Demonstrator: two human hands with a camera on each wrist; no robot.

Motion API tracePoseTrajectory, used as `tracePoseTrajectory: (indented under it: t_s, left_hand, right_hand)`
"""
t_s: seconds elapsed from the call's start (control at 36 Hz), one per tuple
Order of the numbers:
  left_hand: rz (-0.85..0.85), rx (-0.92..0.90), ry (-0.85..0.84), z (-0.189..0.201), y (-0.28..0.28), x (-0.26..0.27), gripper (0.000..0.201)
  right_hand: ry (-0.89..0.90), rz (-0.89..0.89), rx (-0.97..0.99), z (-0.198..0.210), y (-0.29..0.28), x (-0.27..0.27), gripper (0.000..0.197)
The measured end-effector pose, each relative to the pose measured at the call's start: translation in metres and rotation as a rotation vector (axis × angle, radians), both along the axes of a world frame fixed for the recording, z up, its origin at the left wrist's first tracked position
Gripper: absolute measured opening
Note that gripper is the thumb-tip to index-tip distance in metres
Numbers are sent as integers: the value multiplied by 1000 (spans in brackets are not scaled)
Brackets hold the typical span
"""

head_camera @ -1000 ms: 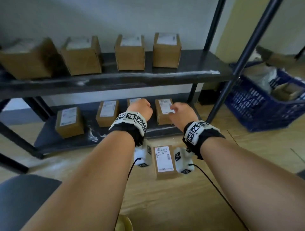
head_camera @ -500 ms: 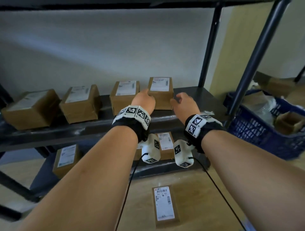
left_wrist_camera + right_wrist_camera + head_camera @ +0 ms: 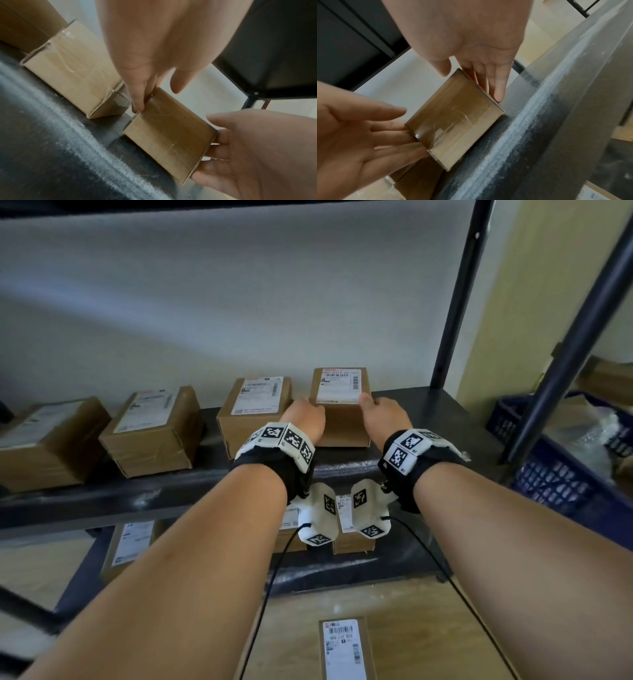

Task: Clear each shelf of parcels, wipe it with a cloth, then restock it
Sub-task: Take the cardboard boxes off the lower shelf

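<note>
Several brown labelled parcels stand in a row on the dark metal shelf (image 3: 428, 419). The rightmost parcel (image 3: 342, 409) (image 3: 169, 134) (image 3: 457, 121) sits between my hands. My left hand (image 3: 303, 419) (image 3: 145, 81) lays straight fingers along its left side, with the thumb over the top edge. On the other side, my right hand (image 3: 380, 416) (image 3: 479, 70) presses straight fingers against the box, its thumb tip resting on the top corner. The parcel still rests on the shelf. No cloth is in view.
A neighbouring parcel (image 3: 253, 412) stands close to the left, and two more (image 3: 154, 429) (image 3: 44, 443) stand beyond it. More parcels (image 3: 130, 542) sit on the lower shelf and one (image 3: 344, 648) lies on the floor. A black upright (image 3: 455, 292) and a blue basket (image 3: 565, 474) are to the right.
Both hands rose from the lower shelf to the middle shelf and closed in on the two sides of the rightmost parcel. The head view tilted upward.
</note>
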State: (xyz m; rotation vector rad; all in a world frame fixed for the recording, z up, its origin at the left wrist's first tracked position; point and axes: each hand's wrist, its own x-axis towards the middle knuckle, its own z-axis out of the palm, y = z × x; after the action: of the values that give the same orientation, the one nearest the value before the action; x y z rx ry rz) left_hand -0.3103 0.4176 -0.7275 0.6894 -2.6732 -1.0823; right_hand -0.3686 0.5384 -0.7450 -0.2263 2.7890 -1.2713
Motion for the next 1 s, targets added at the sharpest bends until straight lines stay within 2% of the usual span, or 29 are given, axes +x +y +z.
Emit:
tracePoseTrajectory:
  t_s: [0.08,0.17,0.25,0.53,0.72,0.89,1.0]
  left_hand:
    - [31,80,57,3,2,13,18]
    - [52,151,129,8,6,32,28]
    - [86,165,184,14,11,58,26]
    - [189,194,259,6,26,156,34]
    - [275,307,293,-33,24,226,12]
    - [333,335,176,-75,10,269,6]
    - [329,338,75,-108,-1,285,7]
  right_hand:
    - [16,-40,-53,4,5,11,54]
    - [37,-82,-144,10,12,27,49]
    - [89,-107,-178,19,17,52,48]
    - [74,-36,-198,13,29,153,67]
    - [119,30,-175,-20,30,217,52]
    - [71,131,-114,-67,17,251,45]
    - [-23,192,-33,-105,7,262,54]
